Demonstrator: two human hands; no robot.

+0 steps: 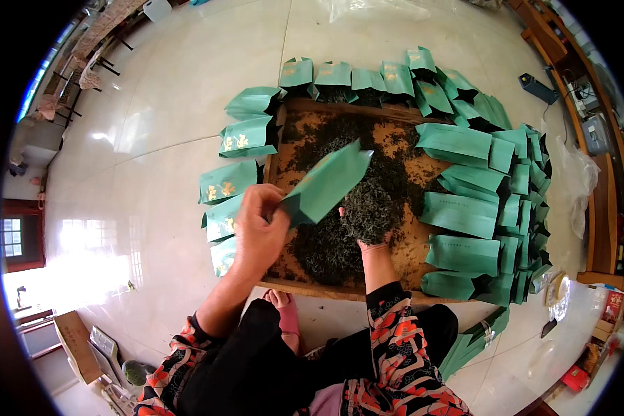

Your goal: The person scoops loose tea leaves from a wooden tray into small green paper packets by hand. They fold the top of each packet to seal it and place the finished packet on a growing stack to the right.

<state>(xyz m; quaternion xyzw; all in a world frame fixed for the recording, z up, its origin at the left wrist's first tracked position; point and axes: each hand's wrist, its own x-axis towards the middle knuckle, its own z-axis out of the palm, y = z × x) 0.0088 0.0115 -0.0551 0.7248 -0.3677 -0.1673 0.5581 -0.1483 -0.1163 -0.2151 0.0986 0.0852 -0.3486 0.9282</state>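
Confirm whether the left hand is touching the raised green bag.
Touching: the head view shows the left hand gripping the raised green bag at its lower-left end.

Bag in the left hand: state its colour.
The bag is green with a slightly bluish tint; it shows best in the head view.

We take this for a lived-in room, a home or perhaps a small shop; we cannot tell which. We see a glossy tiled floor (pixel 166 104), a long wooden cabinet (pixel 605 215) holding small devices, and cloth-draped furniture (pixel 100 41). Work spreads at floor level: green bags (pixel 459 213) line three sides of a wooden tray (pixel 319 292) of dark, curled leaves (pixel 326 243).
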